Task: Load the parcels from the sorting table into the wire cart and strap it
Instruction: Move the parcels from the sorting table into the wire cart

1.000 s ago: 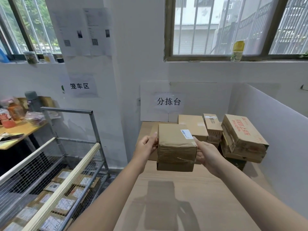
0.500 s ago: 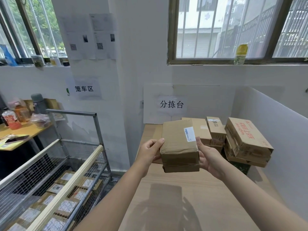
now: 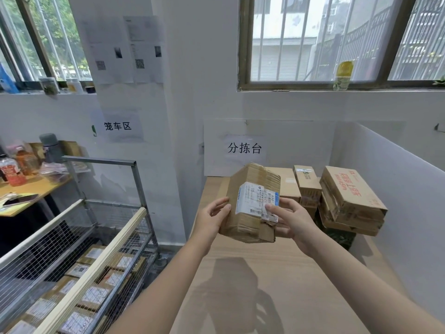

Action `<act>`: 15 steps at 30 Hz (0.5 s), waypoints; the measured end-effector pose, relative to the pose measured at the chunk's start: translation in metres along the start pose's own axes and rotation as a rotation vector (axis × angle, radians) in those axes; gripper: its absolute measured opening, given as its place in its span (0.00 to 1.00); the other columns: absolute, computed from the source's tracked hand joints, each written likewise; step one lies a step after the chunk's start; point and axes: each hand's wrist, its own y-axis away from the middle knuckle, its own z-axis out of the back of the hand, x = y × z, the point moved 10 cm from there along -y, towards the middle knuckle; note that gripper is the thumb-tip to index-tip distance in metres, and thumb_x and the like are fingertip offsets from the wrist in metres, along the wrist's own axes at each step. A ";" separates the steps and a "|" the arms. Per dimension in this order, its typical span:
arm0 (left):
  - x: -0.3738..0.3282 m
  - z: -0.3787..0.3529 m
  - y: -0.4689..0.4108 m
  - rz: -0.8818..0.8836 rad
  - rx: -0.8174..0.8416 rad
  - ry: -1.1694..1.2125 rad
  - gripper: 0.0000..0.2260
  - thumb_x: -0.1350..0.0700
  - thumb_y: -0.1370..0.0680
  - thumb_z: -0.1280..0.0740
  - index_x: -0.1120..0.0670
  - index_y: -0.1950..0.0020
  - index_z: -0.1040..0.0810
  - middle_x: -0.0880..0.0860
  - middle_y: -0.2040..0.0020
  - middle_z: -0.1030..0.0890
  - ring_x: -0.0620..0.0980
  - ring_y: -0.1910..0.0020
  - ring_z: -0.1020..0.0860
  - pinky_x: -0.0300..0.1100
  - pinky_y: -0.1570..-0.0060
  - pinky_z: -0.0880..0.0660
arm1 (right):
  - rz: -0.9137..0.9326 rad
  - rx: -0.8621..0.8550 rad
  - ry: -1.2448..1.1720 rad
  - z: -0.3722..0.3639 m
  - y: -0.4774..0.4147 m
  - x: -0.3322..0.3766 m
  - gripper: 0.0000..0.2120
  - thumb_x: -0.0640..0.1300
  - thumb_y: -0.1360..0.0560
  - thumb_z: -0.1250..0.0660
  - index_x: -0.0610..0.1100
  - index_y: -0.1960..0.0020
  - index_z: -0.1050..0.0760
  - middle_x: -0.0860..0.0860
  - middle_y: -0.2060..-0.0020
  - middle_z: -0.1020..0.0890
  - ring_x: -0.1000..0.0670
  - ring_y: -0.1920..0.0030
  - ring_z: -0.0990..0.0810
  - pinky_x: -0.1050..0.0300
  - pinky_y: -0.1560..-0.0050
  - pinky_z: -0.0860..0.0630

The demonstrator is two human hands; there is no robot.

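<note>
Daylight comes through a barred, brown-framed window (image 3: 313,37) set in the white wall (image 3: 192,80), with a yellow-capped bottle (image 3: 342,73) on its sill. A second window (image 3: 36,37) at left looks onto green trees. Printed sheets (image 3: 125,49) and a sign reading 笼车区 (image 3: 118,126) hang on the pillar. Another sign (image 3: 244,148) reads 分拣台. A wooden desk (image 3: 43,186) at left carries drink bottles (image 3: 12,169) and a grey flask (image 3: 49,145). A white partition panel (image 3: 397,177) stands at right.

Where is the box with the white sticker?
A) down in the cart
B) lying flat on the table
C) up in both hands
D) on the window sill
C: the left hand and right hand hold the box up over the table.
</note>
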 end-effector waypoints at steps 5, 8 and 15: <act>0.014 -0.002 0.011 0.080 0.043 -0.059 0.30 0.37 0.33 0.24 0.47 0.34 0.21 0.45 0.40 0.18 0.44 0.39 0.21 0.48 0.36 0.24 | -0.015 0.021 -0.004 -0.002 0.002 -0.013 0.17 0.44 0.26 0.26 0.44 0.38 0.23 0.47 0.50 0.14 0.47 0.51 0.14 0.53 0.57 0.19; 0.011 0.001 0.021 0.072 0.029 -0.147 0.44 0.25 0.42 0.27 0.48 0.32 0.22 0.46 0.37 0.19 0.47 0.38 0.22 0.50 0.35 0.25 | -0.020 0.023 -0.005 -0.007 0.002 -0.022 0.16 0.46 0.26 0.26 0.45 0.39 0.22 0.49 0.51 0.14 0.48 0.51 0.14 0.53 0.56 0.19; 0.000 0.007 0.034 0.028 0.007 -0.096 0.29 0.34 0.32 0.27 0.51 0.39 0.17 0.46 0.47 0.14 0.44 0.45 0.18 0.45 0.40 0.23 | -0.005 0.070 0.018 -0.023 0.002 -0.022 0.20 0.48 0.29 0.24 0.50 0.38 0.25 0.48 0.50 0.14 0.49 0.49 0.15 0.48 0.46 0.19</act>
